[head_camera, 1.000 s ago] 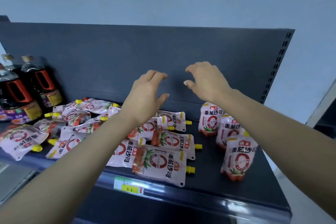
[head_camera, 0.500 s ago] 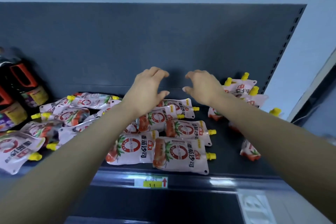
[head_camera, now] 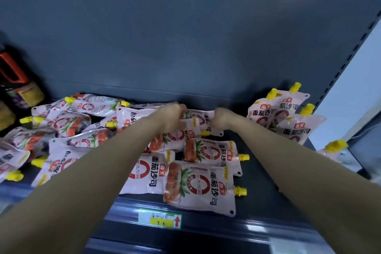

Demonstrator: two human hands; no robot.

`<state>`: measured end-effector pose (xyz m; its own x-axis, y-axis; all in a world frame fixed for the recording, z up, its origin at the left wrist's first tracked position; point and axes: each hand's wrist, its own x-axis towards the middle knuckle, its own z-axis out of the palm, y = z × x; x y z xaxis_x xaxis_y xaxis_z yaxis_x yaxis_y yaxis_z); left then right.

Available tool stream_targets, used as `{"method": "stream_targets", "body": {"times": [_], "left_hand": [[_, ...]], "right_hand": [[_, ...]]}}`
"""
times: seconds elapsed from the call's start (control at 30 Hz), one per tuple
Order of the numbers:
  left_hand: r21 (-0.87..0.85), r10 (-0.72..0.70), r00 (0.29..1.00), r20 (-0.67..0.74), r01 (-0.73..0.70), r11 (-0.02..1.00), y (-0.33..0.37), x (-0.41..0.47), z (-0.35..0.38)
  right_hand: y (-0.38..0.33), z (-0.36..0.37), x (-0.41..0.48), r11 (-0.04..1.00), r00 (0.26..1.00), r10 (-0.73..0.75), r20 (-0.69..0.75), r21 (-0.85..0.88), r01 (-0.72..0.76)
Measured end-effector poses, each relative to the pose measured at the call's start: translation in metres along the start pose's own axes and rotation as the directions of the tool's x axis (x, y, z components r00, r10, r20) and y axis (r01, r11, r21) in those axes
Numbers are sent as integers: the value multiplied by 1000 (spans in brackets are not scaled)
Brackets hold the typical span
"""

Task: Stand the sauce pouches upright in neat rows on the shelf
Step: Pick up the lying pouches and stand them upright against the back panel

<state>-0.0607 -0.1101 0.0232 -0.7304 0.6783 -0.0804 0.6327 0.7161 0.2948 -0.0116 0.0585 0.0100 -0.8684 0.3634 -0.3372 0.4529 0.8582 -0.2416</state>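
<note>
Left hand (head_camera: pixel 174 117) and right hand (head_camera: pixel 222 118) both curled, gripping flat pouch (head_camera: pixel 198 114) between them. Standing pouches (head_camera: pixel 266 113) just right of right hand.

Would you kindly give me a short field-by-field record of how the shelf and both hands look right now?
left hand: fingers curled on back pouch
right hand: grips the same pouch's other end
upright pouches: cluster at the right, caps up
flat pouches: many, strewn across centre and left
bottles: dark, far left
shelf: price tag on front edge
</note>
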Motion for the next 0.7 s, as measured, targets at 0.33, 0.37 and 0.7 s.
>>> {"method": "stream_targets", "body": {"times": [0.33,0.37,0.7], "left_hand": [[153,-36,997,67,26,988,-5,34,33],[155,-35,997,71,24,988,-5,36,34],[-159,92,996,-20,-94,983,-26,41,13]], "right_hand": [[7,11,34,996,997,68,39,61,-71],[6,13,36,995,996,77,39,65,-80],[3,15,37,965,968,230,-100,149,-214]]}}
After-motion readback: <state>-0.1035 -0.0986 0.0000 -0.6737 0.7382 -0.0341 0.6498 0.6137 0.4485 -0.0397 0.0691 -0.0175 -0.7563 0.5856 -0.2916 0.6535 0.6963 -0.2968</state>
